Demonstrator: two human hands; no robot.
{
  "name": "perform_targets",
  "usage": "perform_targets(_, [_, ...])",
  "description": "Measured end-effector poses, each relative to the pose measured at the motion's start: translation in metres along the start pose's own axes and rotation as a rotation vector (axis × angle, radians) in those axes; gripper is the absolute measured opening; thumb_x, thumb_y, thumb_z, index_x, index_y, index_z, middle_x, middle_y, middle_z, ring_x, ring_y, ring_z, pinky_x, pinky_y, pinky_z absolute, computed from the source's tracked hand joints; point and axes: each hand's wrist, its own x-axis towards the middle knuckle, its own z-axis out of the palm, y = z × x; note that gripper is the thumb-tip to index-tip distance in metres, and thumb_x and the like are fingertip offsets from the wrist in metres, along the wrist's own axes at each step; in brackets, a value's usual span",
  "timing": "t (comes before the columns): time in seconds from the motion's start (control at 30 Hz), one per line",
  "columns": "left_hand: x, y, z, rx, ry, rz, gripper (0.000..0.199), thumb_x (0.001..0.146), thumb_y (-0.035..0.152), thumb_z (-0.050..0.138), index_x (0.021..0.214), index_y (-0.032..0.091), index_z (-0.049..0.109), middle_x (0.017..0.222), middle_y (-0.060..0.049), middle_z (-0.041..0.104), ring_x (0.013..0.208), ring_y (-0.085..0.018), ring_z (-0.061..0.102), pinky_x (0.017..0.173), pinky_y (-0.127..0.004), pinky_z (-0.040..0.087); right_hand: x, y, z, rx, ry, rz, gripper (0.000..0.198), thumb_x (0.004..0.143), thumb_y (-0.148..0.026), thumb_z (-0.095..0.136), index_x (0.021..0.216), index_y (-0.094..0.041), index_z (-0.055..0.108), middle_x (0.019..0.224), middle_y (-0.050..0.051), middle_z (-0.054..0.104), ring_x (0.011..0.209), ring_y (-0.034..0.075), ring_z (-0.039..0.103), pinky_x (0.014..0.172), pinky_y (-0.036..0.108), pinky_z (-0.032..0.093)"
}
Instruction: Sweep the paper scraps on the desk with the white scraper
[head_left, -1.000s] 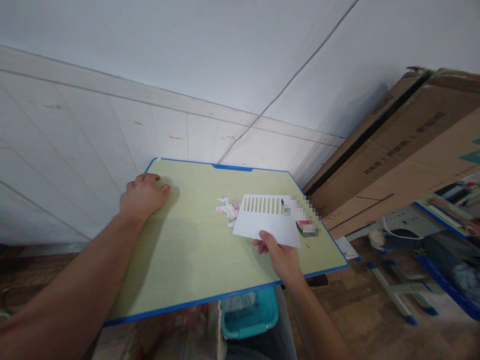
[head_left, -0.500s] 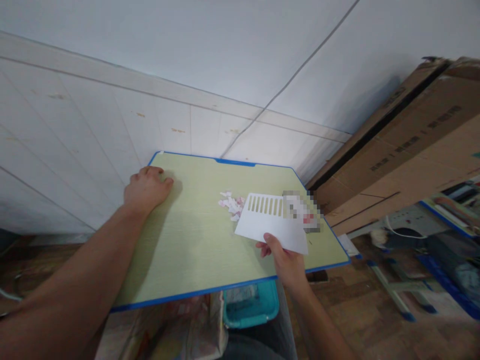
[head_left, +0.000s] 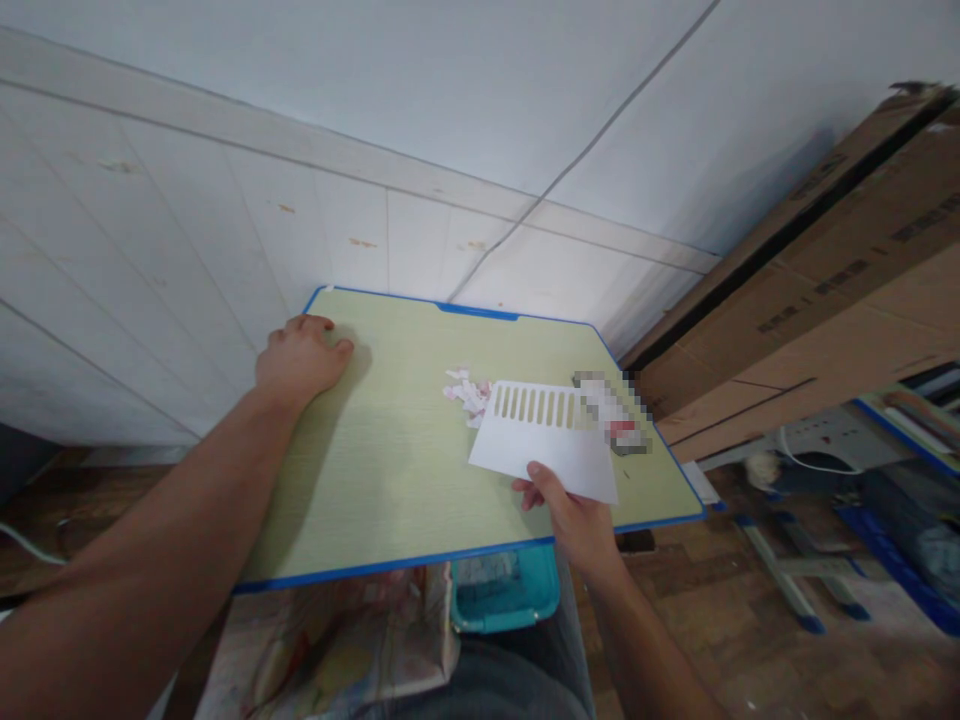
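My right hand pinches the near edge of a white paper card, thumb on top. A row of narrow slots is cut along the card's far side, and the green tabletop shows through them. Against the card's left side lies a small heap of torn white and pinkish paper scraps. Beyond its right corner is a blurred-out item, too pixelated to name. My left hand rests at the left side of the table, holding nothing, with thumb and fingers apart and slightly curled.
A turquoise basket sits below the table's near edge, beside a patterned fabric or bag. Tall flattened cardboard leans against the wall at right. A grey cable runs down the wall behind the table.
The camera view has shifted slightly, moving the table up in the picture. Both hands keep nearly the same places, and the card is still in my right hand beside the scraps.
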Motion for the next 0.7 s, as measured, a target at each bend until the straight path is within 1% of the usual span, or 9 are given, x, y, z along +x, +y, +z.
perform_targets(0.1, [-0.0011, 0.0012, -0.0008, -0.002, -0.001, 0.0, 0.074, 0.114, 0.045, 0.048, 0.173, 0.005, 0.063, 0.188, -0.029, 0.054, 0.172, -0.049, 0.052, 0.143, -0.067, 0.045, -0.0017, -0.0049, 0.0011, 0.057, -0.007, 0.031, 0.047, 0.09, -0.07, 0.09, 0.074, -0.027, 0.082, 0.072, 0.009, 0.086, 0.063, 0.027, 0.077, 0.071, 0.043, 0.067])
perform_targets(0.17, [-0.0005, 0.0005, -0.0002, -0.01, 0.006, 0.003, 0.073, 0.114, 0.045, 0.05, 0.173, 0.005, 0.063, 0.188, -0.029, 0.054, 0.173, -0.049, 0.051, 0.143, -0.067, 0.046, -0.002, -0.0071, 0.0008, 0.067, -0.012, 0.035, 0.047, 0.09, -0.069, 0.09, 0.073, -0.027, 0.081, 0.073, 0.01, 0.086, 0.062, 0.027, 0.077, 0.068, 0.042, 0.068])
perform_targets(0.33, [0.0019, -0.002, 0.0026, -0.023, 0.015, 0.006, 0.072, 0.115, 0.045, 0.053, 0.173, 0.006, 0.065, 0.187, -0.027, 0.055, 0.172, -0.05, 0.052, 0.142, -0.069, 0.047, -0.0012, -0.0068, -0.0011, -0.001, -0.083, -0.001, 0.047, 0.095, -0.064, 0.085, 0.068, -0.027, 0.082, 0.07, 0.01, 0.085, 0.067, 0.027, 0.079, 0.078, 0.042, 0.071])
perform_targets(0.4, [0.003, -0.0026, 0.0042, -0.013, 0.029, 0.002, 0.071, 0.114, 0.046, 0.053, 0.173, 0.008, 0.066, 0.186, -0.027, 0.057, 0.171, -0.049, 0.054, 0.142, -0.068, 0.048, -0.0008, -0.0064, -0.0009, -0.001, -0.086, -0.007, 0.045, 0.095, -0.063, 0.086, 0.069, -0.026, 0.083, 0.071, 0.009, 0.085, 0.067, 0.026, 0.079, 0.079, 0.042, 0.071])
perform_targets(0.5, [0.0051, -0.0041, 0.0071, 0.005, 0.044, 0.003, 0.072, 0.112, 0.047, 0.054, 0.172, 0.01, 0.067, 0.186, -0.024, 0.058, 0.169, -0.047, 0.056, 0.142, -0.065, 0.049, 0.0004, -0.0077, 0.0001, 0.057, -0.059, 0.007, 0.041, 0.09, -0.06, 0.088, 0.071, -0.025, 0.083, 0.07, 0.01, 0.085, 0.061, 0.026, 0.076, 0.068, 0.04, 0.069])
perform_targets(0.57, [0.006, -0.0048, 0.0082, 0.009, 0.043, 0.007, 0.073, 0.111, 0.048, 0.054, 0.172, 0.01, 0.066, 0.186, -0.024, 0.057, 0.169, -0.047, 0.055, 0.141, -0.066, 0.049, 0.0016, -0.0095, 0.0003, 0.096, -0.055, 0.001, 0.038, 0.088, -0.058, 0.089, 0.071, -0.025, 0.083, 0.069, 0.009, 0.085, 0.057, 0.025, 0.074, 0.061, 0.038, 0.067])
perform_targets(0.7, [0.0038, -0.0028, 0.0063, 0.009, 0.04, 0.005, 0.075, 0.111, 0.048, 0.052, 0.172, 0.008, 0.066, 0.186, -0.026, 0.057, 0.169, -0.049, 0.055, 0.141, -0.067, 0.049, 0.0032, -0.0112, -0.0012, 0.131, -0.059, -0.021, 0.036, 0.088, -0.055, 0.09, 0.07, -0.025, 0.081, 0.066, 0.008, 0.083, 0.054, 0.024, 0.073, 0.058, 0.037, 0.066])
